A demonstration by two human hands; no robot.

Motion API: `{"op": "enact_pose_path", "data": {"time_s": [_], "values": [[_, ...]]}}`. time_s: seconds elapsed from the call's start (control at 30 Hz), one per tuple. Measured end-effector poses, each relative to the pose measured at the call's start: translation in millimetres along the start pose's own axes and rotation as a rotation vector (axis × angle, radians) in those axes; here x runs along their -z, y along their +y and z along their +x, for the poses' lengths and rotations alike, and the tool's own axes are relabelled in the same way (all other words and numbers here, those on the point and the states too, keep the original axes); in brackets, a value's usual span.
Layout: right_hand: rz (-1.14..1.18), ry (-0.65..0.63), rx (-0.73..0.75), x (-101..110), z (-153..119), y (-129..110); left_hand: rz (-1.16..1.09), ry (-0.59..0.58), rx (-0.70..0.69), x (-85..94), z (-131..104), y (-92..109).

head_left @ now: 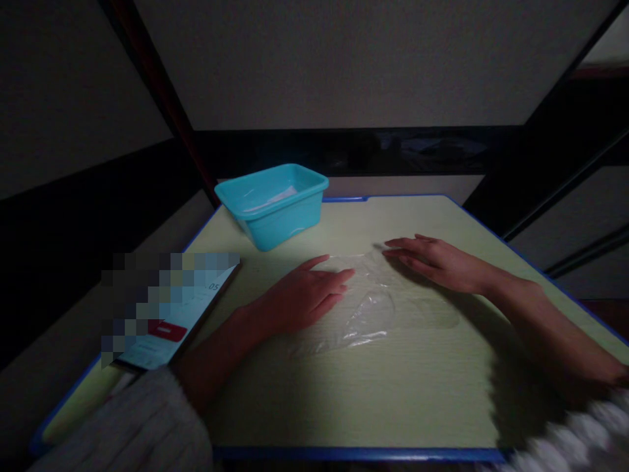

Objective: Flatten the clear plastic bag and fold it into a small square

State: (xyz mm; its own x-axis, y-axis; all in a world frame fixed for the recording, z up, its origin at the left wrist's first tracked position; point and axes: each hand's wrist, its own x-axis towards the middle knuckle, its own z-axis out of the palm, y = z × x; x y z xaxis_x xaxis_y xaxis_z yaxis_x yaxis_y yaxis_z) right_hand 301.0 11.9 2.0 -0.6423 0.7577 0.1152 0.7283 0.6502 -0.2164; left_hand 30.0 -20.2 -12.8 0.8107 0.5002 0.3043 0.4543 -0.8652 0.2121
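Knit sleeves (147,426) fill the near edge of view, one at each wrist. Landmark: clear plastic bag (366,314), lying flat mid-table, wrinkled, catching glare.

Left hand (302,298): palm down on the bag's left edge, fingers extended and together, flat, not gripping. Right hand (432,261): palm down just beyond the bag's far right corner, fingers straight, touching or pressing the film; nothing pinched in either hand as far as the dim light shows.

Behind the bag and to its left: turquoise tub (272,203), upright, something pale inside, too dark to identify. Further left of the bag: phone or tablet (181,314) with lit screen, part blurred out. All on a pale green table (383,406) with blue rim.

Handling judgement: bag looks very thin, near weightless, limp, slippery against the smooth top, prone to clinging and creasing. Best taken by pinching a free edge or corner rather than the flat middle.
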Motion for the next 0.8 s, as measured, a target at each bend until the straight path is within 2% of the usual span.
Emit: {"op": "enact_pose_path", "data": {"time_s": [0.43,0.8], "values": [[-0.065,0.002,-0.017,-10,1,3,0.095,0.009,-0.085,-2.2,0,9],[-0.037,0.032,-0.058,-18,3,3,0.156,-0.015,-0.037,-5.2,3,21]]}}
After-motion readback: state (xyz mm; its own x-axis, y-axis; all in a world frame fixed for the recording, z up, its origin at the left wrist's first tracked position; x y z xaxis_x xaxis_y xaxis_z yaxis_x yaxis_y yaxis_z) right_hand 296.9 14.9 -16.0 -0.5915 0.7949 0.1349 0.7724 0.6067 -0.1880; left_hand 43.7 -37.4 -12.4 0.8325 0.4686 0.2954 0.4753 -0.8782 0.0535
